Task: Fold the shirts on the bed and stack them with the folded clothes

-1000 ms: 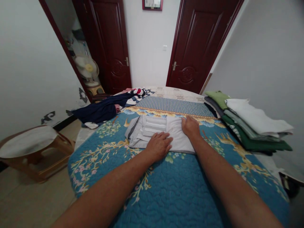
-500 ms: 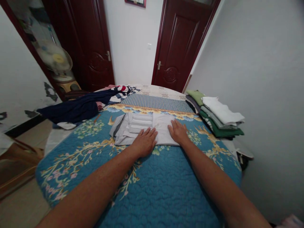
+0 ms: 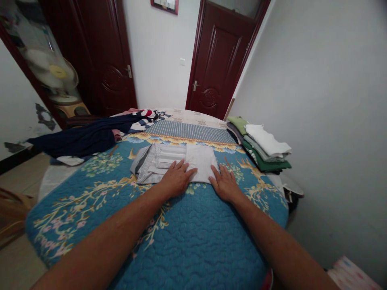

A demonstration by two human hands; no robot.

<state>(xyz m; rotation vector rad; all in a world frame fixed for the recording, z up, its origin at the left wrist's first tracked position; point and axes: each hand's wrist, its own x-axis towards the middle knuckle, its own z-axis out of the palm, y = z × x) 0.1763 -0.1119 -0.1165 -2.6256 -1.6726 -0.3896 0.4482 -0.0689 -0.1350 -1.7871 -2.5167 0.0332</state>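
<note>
I rest the left hand (image 3: 176,179) on the folded striped garment (image 3: 201,159), thumb apart from fingers. My right hand (image 3: 226,184), fingers slightly spread, touches its right near corner. The garment lies on the blue cover (image 3: 196,233), left of the clothes stack (image 3: 266,147).

The folded striped garment (image 3: 202,163) was matt cloth; the cover (image 3: 196,237) beneath was quilted fabric, puckered and matt; the dark red doors (image 3: 220,56) looked smooth and slightly glossy, their handles (image 3: 195,85) metal
</note>
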